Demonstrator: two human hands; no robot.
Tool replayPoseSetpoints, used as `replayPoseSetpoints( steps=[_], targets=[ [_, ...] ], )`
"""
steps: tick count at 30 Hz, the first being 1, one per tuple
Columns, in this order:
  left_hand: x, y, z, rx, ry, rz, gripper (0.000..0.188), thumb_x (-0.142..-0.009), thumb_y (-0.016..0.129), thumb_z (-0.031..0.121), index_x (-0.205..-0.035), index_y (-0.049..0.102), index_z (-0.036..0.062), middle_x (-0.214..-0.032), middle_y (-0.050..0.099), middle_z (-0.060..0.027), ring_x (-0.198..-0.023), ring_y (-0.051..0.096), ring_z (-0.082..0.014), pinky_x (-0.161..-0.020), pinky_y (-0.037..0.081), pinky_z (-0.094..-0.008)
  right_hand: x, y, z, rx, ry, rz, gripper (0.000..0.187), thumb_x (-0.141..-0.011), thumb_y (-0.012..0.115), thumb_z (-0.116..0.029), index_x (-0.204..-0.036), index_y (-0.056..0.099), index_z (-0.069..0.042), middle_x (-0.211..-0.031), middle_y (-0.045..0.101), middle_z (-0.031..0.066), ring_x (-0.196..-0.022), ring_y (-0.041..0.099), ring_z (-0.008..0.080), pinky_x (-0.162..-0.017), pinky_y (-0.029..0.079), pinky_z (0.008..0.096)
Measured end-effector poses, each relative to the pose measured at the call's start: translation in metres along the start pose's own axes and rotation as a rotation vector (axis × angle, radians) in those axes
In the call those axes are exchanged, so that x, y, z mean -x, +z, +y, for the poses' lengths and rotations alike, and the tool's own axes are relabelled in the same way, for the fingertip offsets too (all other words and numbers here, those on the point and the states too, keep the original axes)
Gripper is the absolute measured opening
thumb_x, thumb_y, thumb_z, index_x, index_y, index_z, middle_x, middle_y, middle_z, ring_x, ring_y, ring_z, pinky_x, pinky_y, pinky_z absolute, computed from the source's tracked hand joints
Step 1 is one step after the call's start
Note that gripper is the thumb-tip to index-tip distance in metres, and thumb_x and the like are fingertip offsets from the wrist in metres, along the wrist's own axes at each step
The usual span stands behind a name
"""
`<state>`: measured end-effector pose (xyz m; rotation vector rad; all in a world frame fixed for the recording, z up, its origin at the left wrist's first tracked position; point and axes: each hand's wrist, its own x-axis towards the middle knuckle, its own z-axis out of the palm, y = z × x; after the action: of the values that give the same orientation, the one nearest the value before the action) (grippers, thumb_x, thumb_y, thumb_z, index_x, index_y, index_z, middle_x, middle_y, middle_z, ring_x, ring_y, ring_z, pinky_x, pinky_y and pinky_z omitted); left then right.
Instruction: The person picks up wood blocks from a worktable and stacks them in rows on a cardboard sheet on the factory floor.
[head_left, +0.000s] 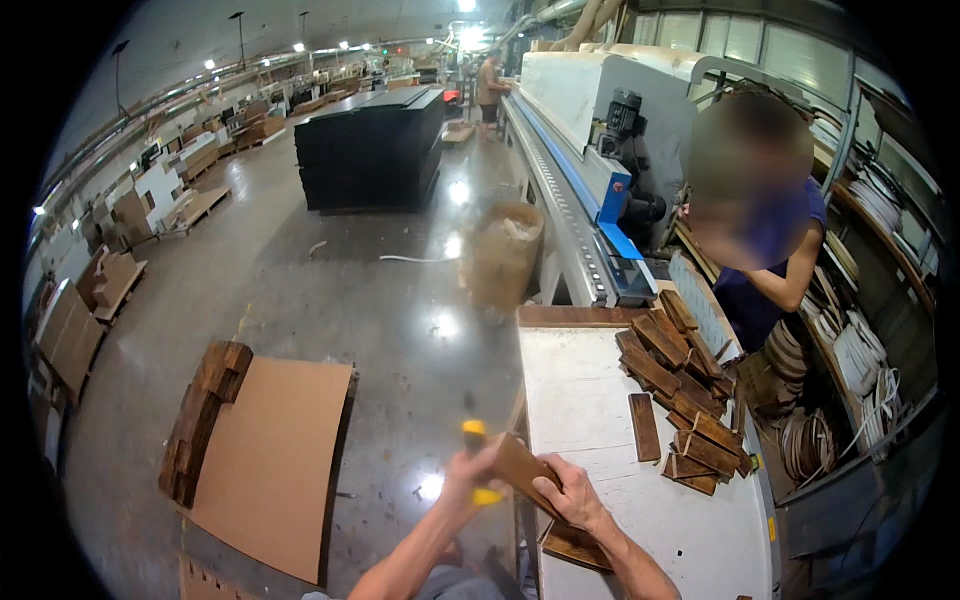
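Nearest, the person's right hand point(572, 497) grips a brown wooden piece point(522, 470), its thumb lying along the upper face and its fingers closed about the near end. The left hand point(468, 472) is at the far end of that same piece, its fingers curled around a yellow tool point(473, 428) whose yellow parts show above and below the fist; blur hides the tool's kind, and whether those fingers also clasp the wood cannot be told. The held piece is tilted above the left edge of a white-topped table point(590, 400), and a second wooden piece point(577, 547) lies on the table just beneath the right hand. Farther along the tabletop, a single flat piece point(644, 427) lies next to a loose pile of brown pieces point(690, 390) heaped at the right side. To the left, low on the floor side, a brown sheet point(270, 450) carries stacked wooden blocks point(200, 425) along its left edge. Beyond the table stand a brown bin point(508, 255) and a long pale machine point(575, 190), with a co-worker in a purple top point(750, 290) to its right, beside shelves of coiled strips point(870, 340). Farther off are a large black stack point(370, 145) and, at the back, another person point(490, 85) beside the machine.
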<state>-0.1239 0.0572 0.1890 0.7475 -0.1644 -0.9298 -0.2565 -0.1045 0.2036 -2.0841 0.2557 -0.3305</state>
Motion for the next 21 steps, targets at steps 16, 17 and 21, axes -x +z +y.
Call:
replayPoseSetpoints(
  steps=[16,17,21],
  targets=[
    [-0.043,-0.125,-0.059,-0.268,-0.309,0.370,0.027,-0.102,0.054,0.023,-0.094,0.061,-0.0022,-0.076,0.062,-0.0078,-0.057,0.058,-0.0148,-0.051,0.050,-0.0265,-0.041,0.019,0.172,0.561,0.016,-0.064,0.069,-0.074,0.078,-0.026,-0.134,0.058,-0.001,-0.118,0.055,0.0221,-0.110,0.051,0.0367,-0.098,0.045,0.0475],
    [-0.036,-0.116,-0.050,-0.274,-0.340,0.323,0.026,-0.102,0.054,0.021,-0.096,0.062,-0.0024,-0.077,0.062,-0.0076,-0.058,0.058,-0.0150,-0.051,0.049,-0.0263,-0.043,0.019,0.168,0.570,0.011,-0.075,0.070,-0.073,0.079,-0.025,-0.136,0.058,-0.001,-0.117,0.056,0.0219,-0.110,0.050,0.0367,-0.098,0.044,0.0474],
    [-0.022,-0.085,-0.052,-0.353,-0.382,0.212,0.026,-0.101,0.056,0.023,-0.101,0.064,-0.0024,-0.077,0.061,-0.0054,-0.059,0.058,-0.0126,-0.050,0.047,-0.0248,-0.035,0.017,0.172,0.561,-0.031,-0.081,0.073,-0.072,0.079,-0.022,-0.140,0.057,-0.004,-0.116,0.056,0.0209,-0.108,0.050,0.0353,-0.097,0.044,0.0472]
  ],
)
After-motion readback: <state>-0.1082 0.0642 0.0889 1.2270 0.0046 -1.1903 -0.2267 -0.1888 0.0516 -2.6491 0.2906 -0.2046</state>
